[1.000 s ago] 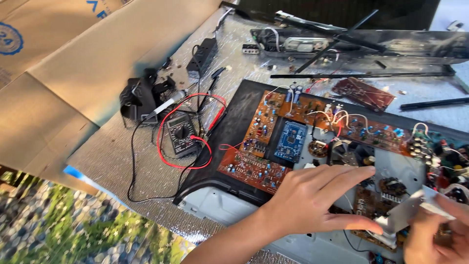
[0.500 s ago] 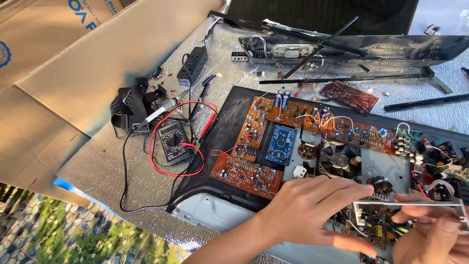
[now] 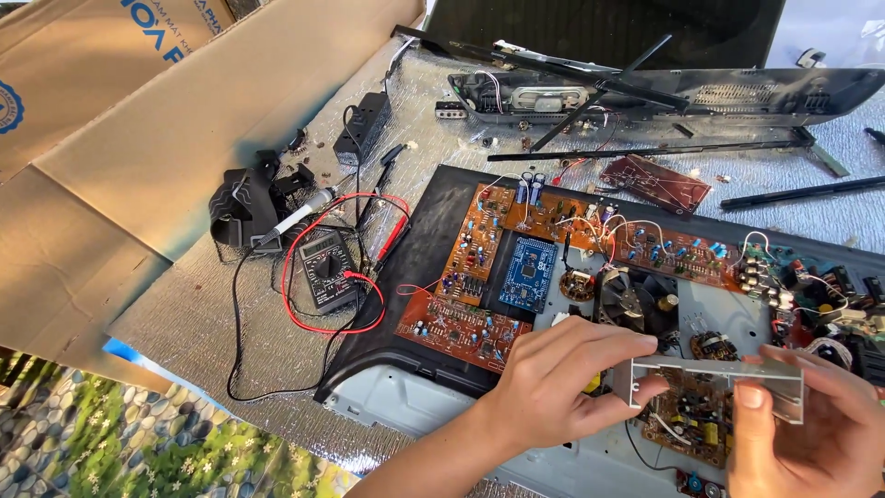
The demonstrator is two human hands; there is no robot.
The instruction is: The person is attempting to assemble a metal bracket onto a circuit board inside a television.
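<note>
Both hands hold a long grey metal bracket (image 3: 714, 378) level above an opened electronic chassis (image 3: 433, 258). My left hand (image 3: 562, 378) grips its left end with the fingers curled around the front. My right hand (image 3: 811, 433) pinches its right end, thumb on the face. Under the bracket sits a small brown circuit board (image 3: 687, 415) with yellow parts. Orange-brown circuit boards (image 3: 470, 277) and a blue board (image 3: 528, 273) fill the chassis to the left.
A black multimeter (image 3: 327, 269) with red and black leads lies left of the chassis beside a soldering iron (image 3: 295, 214). A black power adapter (image 3: 362, 124), a long black plastic casing (image 3: 645, 92) and a loose brown board (image 3: 656, 183) lie farther back. Flattened cardboard (image 3: 120, 157) covers the left.
The bracket has been turned from tilted at the lower right to level between both hands. My left hand moved from resting on the boards to gripping its left end.
</note>
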